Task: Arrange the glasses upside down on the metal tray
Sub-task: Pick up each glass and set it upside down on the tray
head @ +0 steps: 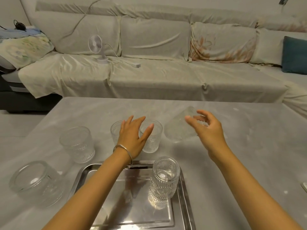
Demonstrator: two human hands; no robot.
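Observation:
A shiny metal tray (78, 178) lies at the table's near edge. One ribbed glass (163, 178) stands upside down on its right side. Beyond the tray, two upright ribbed glasses stand side by side, the left glass (115, 130) and the right glass (153, 143). My left hand (132, 138) hovers over them with fingers spread, holding nothing. To the right, my right hand (209, 130) grips a motion-blurred glass (177, 128) by its base, tilted above the table with its mouth toward the lower left.
Another upright glass (77, 143) stands left of the tray. A wider glass (34, 181) sits at the front left, seemingly base up. Behind the grey table (249, 146) runs a covered sofa with a small white fan (96, 47) on it.

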